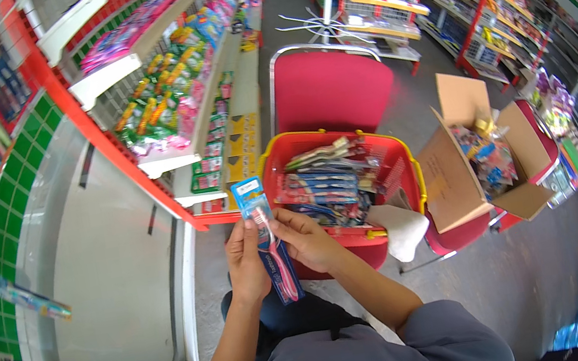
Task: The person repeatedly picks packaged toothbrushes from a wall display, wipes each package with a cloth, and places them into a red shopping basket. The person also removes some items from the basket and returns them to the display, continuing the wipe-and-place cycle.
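A packaged toothbrush (281,272) with a pink and white handle, on a blue card, stands between my hands in front of my body. My left hand (245,252) holds its left edge, thumb on the front. On the right edge, my right hand (306,237) grips the same pack near the brush head. Just beyond them, a red plastic basket (395,149) with a yellow rim rests on a red chair (331,86). Many packaged toothbrushes (324,187) lie inside it. A pale cloth (401,225) hangs over the basket's near right side.
An open cardboard box (454,182) of packaged goods sits on another chair at the right. Shelves of packets (156,96) rise at the left, beside a glass-like panel (108,254) and hanging toothbrush packs (30,301). A white wire rack (325,16) stands behind the chair.
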Demonstrator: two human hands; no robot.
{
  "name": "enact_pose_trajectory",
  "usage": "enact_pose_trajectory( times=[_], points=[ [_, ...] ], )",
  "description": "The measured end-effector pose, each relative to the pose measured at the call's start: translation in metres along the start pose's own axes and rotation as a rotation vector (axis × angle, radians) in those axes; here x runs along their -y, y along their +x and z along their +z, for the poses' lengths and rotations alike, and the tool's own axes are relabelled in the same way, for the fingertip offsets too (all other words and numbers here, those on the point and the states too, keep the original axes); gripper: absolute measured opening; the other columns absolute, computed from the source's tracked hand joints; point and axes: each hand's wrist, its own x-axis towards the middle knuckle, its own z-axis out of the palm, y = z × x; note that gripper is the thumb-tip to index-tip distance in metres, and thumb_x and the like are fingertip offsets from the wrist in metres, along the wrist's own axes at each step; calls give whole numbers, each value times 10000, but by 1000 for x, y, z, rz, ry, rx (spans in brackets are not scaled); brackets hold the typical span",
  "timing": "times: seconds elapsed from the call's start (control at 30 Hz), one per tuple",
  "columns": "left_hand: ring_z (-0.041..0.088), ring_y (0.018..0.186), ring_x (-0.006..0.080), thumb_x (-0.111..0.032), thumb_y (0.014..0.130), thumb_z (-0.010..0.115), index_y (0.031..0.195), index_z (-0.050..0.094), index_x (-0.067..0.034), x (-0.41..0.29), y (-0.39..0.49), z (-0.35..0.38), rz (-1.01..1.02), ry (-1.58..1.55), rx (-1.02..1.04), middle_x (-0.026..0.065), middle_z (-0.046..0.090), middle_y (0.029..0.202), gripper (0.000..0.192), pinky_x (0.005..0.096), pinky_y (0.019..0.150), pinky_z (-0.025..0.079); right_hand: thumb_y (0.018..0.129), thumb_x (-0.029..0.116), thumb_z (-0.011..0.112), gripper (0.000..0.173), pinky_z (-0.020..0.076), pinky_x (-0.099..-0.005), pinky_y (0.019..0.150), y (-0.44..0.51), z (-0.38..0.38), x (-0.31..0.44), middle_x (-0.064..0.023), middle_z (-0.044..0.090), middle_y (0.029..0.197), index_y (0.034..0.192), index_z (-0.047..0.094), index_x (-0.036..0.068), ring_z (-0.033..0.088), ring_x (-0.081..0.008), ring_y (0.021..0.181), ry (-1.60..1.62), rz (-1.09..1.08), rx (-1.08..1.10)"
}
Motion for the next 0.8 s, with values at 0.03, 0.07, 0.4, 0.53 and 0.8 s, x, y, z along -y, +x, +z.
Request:
enact_pose_trajectory(
  times=[0.03,0.07,0.4,0.53,0.8],
  points=[
    [612,1003,95,-224,1043,446,1239,574,-22,8,0,4,-21,-33,15,61,668,1100,309,242,864,483,981,187,570,285,484,-264,837,-6,-13,3,-49,604,1099,1221,550,35,624,-143,997,-226,-141,-21],
    [621,1009,112,-236,1043,444,1236,572,-27,14,-1,6,-59,-52,15,75,667,1116,312,259,864,500,970,196,589,294,493,-259,804,-13,-30,11,-57,607,1096,1213,560,34,631,-143,974,-457,-263,-49],
    [686,890,219,-306,1033,445,1239,539,-69,56,1,16,-411,-192,24,141,658,1112,328,423,829,582,803,388,701,446,505,-445,815,-95,-194,88,-167,697,984,1116,669,72,656,-350,960,-1974,394,-510],
    [687,873,213,-293,1032,451,1219,556,-63,64,2,19,-468,-125,22,122,671,1066,315,402,800,590,837,311,682,343,506,-427,786,-95,-185,91,-144,706,816,1041,681,35,682,-334,803,-1707,141,-691],
    [655,814,125,-233,1033,475,1215,596,-38,73,-7,37,-589,60,117,36,664,949,293,293,746,565,872,152,686,242,480,-325,787,-93,-102,90,-131,633,1016,1064,620,21,609,-223,924,-1110,-602,-539]
  ],
)
